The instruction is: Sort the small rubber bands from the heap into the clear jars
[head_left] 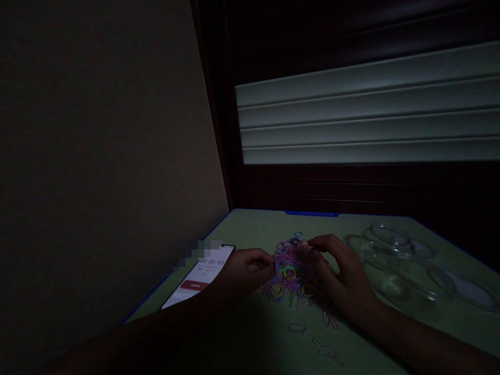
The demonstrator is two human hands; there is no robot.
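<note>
A heap of small coloured elastic bands [291, 263], mostly pink and purple with some yellow and green, lies on the green table between my hands. My left hand [252, 268] has thumb and index finger pinched together at the heap's left edge, on bands there. On the opposite side, my right hand [346, 273] bends over the heap, its thumb and index fingertips close together on bands at the upper right. Dim light hides exactly which strands each pinch holds. A few loose bands [297, 328] lie nearer to me.
A phone [195, 284] with a lit timer screen lies left, partly behind my left forearm. Clear round containers [422, 281] and what look like lids stand to the right. The table [253, 226] has a blue edge and meets a wall on the left and a dark, slatted panel behind.
</note>
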